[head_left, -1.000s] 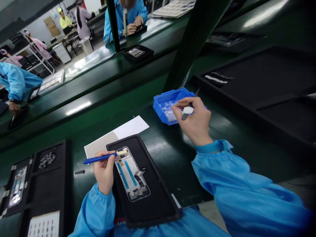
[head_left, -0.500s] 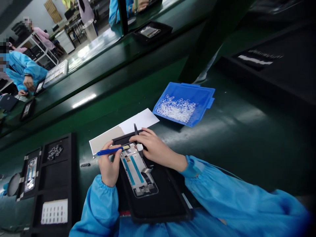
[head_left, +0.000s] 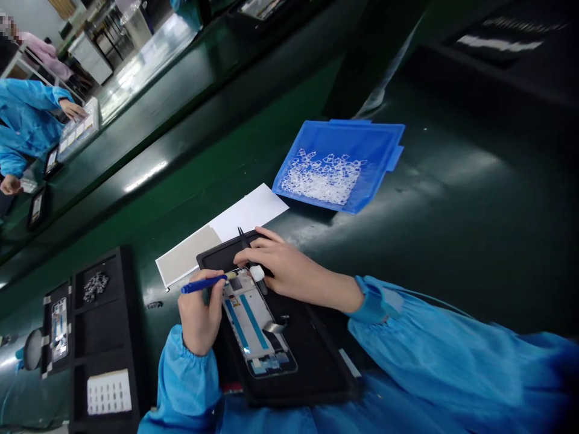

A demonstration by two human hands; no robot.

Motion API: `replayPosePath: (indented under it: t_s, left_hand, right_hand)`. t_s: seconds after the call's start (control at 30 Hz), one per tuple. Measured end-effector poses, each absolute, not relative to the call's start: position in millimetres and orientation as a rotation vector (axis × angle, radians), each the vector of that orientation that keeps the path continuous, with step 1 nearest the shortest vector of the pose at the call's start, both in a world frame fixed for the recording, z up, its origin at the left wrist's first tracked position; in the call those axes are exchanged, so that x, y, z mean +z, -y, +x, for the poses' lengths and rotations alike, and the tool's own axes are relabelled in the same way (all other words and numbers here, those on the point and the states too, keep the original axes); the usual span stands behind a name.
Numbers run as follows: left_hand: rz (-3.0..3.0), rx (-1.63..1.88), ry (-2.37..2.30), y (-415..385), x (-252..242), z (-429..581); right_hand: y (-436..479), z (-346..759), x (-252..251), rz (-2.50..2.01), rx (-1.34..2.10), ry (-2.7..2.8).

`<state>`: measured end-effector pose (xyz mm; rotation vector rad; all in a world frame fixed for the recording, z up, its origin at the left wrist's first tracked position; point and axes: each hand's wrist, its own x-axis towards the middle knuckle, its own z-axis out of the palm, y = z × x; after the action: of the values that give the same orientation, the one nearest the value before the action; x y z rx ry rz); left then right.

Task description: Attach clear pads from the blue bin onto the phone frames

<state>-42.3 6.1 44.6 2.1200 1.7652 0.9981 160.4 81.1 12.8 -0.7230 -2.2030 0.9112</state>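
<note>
My left hand [head_left: 199, 313] is closed in a pinch on a blue pen-like tool [head_left: 199, 284], whose pale yellowish end meets the top edge of a phone frame [head_left: 257, 328]. The frame has two teal strips and a loose flex cable [head_left: 275, 326], and lies in a black holder tray [head_left: 316, 367]. In my right hand [head_left: 289, 268] are black tweezers [head_left: 242, 236], their tips pointing away from me. The fingers of that hand rest at the frame's upper end. Beside them is a small white piece [head_left: 257, 273]; I cannot tell whether it is attached to something.
Beyond the holder lie a white and beige card [head_left: 251, 211] and a blue bin [head_left: 382, 144] of small clear parts. At left stands a black compartment tray [head_left: 97, 328] with small dark parts and a white card. A co-worker's hand [head_left: 72, 110] works across the bench.
The view has shifted slightly, so the bin sits higher and the far bench moves left. Both hands keep their holds with little movement. The co-worker's hand now reaches onto a clear tray.
</note>
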Motion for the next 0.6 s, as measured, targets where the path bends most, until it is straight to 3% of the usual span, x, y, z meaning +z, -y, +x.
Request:
replayPosePath:
  t_s: [0.6]
  left_hand:
    - [2.471,0.733,-1.672,-16.4,65.8,-29.4]
  right_hand:
    - [-79.5,160.5,11.9,-0.739,0.883,2.208]
